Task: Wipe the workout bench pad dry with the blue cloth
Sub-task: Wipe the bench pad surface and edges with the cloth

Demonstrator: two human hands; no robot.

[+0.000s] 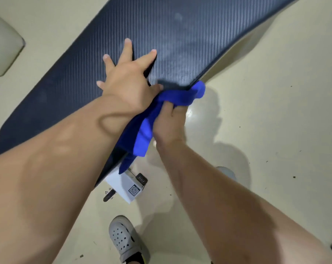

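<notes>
The dark, carbon-weave workout bench pad (180,35) runs diagonally from lower left to upper right. My left hand (126,77) lies flat on the pad with fingers spread, holding nothing. My right hand (169,121) is closed on the bunched blue cloth (144,134) at the pad's near edge. One end of the cloth (197,90) pokes up against the edge, and the rest hangs down below my hand. My left forearm crosses over part of the cloth.
A white bench frame part (123,184) with a QR sticker and a black knob sits under the pad. My grey perforated shoe (125,239) stands on the cream floor (275,111). A pale cushion (3,44) lies at the left edge.
</notes>
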